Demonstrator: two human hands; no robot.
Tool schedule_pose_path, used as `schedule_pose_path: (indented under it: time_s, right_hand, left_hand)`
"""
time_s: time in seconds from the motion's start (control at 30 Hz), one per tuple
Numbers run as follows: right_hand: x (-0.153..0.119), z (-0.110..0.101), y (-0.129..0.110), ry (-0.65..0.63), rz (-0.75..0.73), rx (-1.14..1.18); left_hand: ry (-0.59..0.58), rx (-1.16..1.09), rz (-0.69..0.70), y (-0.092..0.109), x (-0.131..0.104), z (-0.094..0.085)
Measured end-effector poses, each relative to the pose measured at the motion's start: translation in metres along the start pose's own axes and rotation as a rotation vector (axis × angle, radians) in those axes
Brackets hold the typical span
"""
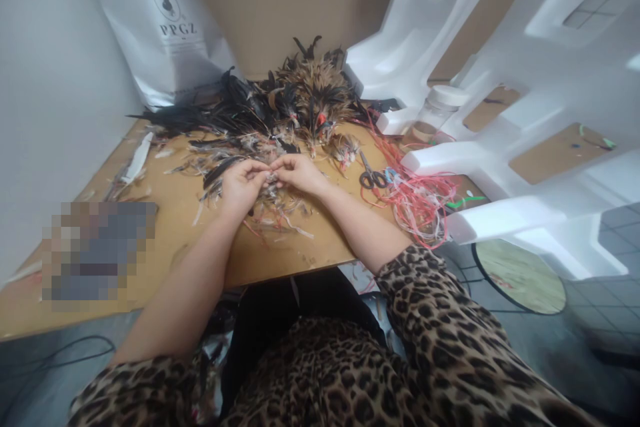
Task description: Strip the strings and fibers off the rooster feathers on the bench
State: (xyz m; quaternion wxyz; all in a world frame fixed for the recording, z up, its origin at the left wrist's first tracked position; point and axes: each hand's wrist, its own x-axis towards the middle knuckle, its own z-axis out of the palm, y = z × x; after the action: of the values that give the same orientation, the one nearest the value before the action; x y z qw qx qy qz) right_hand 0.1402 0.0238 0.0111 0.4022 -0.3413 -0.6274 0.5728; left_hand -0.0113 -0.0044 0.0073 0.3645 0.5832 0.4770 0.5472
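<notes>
My left hand (243, 188) and my right hand (299, 175) meet fingertip to fingertip above the front of the table. Both are closed in a pinch on a small bunch of feathers (271, 178), whose pale ends show between the fingers. Most of the bunch is hidden by the hands. A dark feather (216, 171) sticks out left of my left hand; whether it belongs to the bunch I cannot tell. Just beyond the hands lies a heap of long black feathers (200, 119), beside upright brown and black feather bundles (320, 83).
Black-handled scissors (374, 178) lie right of my right hand, beside a tangle of pink and white string (425, 203). A lidded clear jar (443, 107) and white moulded foam (480, 160) stand at the right. A white printed bag (170, 47) is behind; a blurred-out patch (105, 253) covers the left.
</notes>
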Motion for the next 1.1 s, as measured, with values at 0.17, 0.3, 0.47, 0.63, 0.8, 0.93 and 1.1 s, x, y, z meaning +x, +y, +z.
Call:
schedule_pose_path:
  time_s: [0.17,0.3,0.47,0.63,0.8,0.93,1.1]
  right_hand:
    - [0.001,-0.002,0.0059,0.033,-0.088,-0.172]
    - [0.0023,-0.0008,0.0081,0.073,-0.097,-0.187]
    - [0.0004,0.0016,0.0032,0.115,-0.074,-0.188]
    - [-0.0001,0.0018,0.0014,0.146,-0.057,-0.157]
    - [0.0011,0.0023,0.0029,0.089,-0.058,-0.068]
    - [0.0015,0.002,0.0049,0.079,-0.094,-0.082]
    - [-0.0001,0.0013,0.0032,0.104,-0.114,-0.139]
  left_hand:
    - [0.025,0.02,-0.01,-0.0007,0.0009,-0.0017]
    - [0.029,0.012,-0.009,-0.0012,0.0016,-0.0022]
    - [0.037,-0.029,-0.019,-0.0034,0.0033,-0.0028]
    - [0.039,-0.048,-0.038,-0.0054,0.0049,-0.0035]
    - [0.037,-0.046,-0.026,-0.0058,0.0052,-0.0039]
    - [0.039,-0.048,-0.019,-0.005,0.0045,-0.0037]
    - [0.038,-0.055,-0.029,-0.0019,0.0029,-0.0033]
